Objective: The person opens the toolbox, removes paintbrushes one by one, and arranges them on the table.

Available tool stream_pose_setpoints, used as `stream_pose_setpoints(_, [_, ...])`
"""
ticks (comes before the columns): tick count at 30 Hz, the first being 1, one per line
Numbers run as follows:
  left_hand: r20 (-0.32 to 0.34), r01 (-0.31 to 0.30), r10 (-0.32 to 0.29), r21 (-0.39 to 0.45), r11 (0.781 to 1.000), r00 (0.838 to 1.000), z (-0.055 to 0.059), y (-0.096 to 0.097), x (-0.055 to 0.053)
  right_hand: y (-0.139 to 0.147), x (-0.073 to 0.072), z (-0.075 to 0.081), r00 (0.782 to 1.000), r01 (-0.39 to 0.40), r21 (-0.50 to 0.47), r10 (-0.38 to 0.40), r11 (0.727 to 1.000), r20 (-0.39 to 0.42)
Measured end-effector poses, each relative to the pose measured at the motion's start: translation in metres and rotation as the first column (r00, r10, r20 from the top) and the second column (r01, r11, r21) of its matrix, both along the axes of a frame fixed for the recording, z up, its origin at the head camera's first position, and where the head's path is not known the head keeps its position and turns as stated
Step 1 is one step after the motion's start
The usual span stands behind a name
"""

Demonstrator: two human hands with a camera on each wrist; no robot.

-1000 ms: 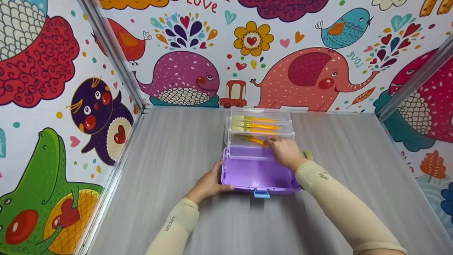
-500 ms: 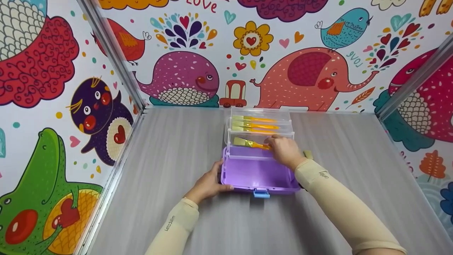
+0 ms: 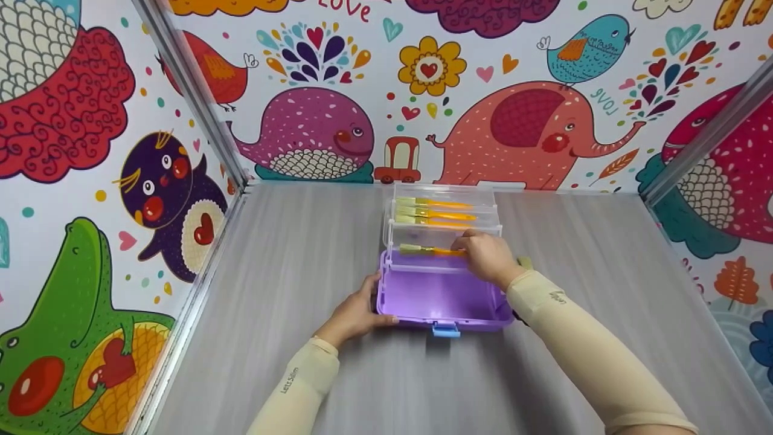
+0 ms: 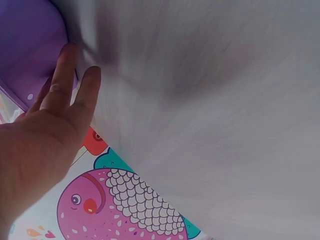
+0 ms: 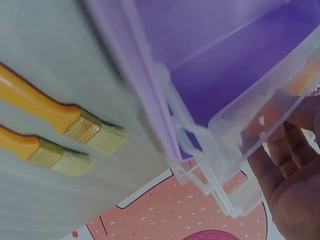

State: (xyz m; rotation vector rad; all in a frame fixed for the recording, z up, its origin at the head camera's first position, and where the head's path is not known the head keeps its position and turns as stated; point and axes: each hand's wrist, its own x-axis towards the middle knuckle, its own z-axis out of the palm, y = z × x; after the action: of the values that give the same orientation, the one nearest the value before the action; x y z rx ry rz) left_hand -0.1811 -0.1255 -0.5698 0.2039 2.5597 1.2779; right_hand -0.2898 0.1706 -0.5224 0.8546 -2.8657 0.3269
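Note:
A purple box [image 3: 444, 296] with clear stepped trays and a blue latch [image 3: 446, 330] stands open on the table. My left hand [image 3: 356, 311] rests at its left front corner, the thumb across the front rim; in the left wrist view its fairly straight fingers [image 4: 63, 80] lie along the purple outer wall. With my right hand [image 3: 488, 257] I pinch the orange handle of a flat paintbrush [image 3: 416, 248], its bristles pointing left, at the lower clear tray [image 3: 401, 237]. My fingers hide the handle's end. Several similar paintbrushes [image 3: 450, 215] lie in the trays behind.
Two more orange paintbrushes [image 5: 95, 131] lie on the grey table [image 3: 290, 241] along the box's right side, mostly hidden by my right forearm in the head view. Printed walls [image 3: 513, 48] enclose the table at the back and both sides.
The paintbrush in my right hand has come away from the tray's back edge, turned from broad side to narrow edge, and now lies more level. My left hand stays in place.

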Motion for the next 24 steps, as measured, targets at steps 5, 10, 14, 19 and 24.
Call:
stream_pose_setpoints(5, [-0.007,0.002,-0.002,0.0,1.0,1.0,-0.001,0.0,0.0,0.006,0.002,0.007,0.999,-0.023,-0.021,0.022,1.0,-0.024])
stream_pose_setpoints(10, [-0.009,0.008,-0.008,0.002,1.0,1.0,-0.002,0.0,0.0,0.013,0.006,0.017,1.0,-0.018,-0.029,0.018,0.999,-0.007])
stream_pose_setpoints(14, [-0.019,0.007,-0.007,-0.01,1.0,1.0,-0.002,-0.001,-0.001,0.02,0.01,0.025,1.0,0.021,-0.046,-0.02,0.999,0.021])
stream_pose_setpoints(19, [-0.03,0.003,-0.004,-0.016,1.0,1.0,-0.002,-0.002,-0.001,0.034,0.014,0.037,0.994,0.072,-0.08,-0.065,0.994,0.082])
stream_pose_setpoints(24, [-0.025,0.005,-0.005,-0.009,1.0,1.0,-0.003,-0.001,-0.001,0.057,0.023,0.041,0.979,0.139,-0.197,-0.105,0.97,0.173])
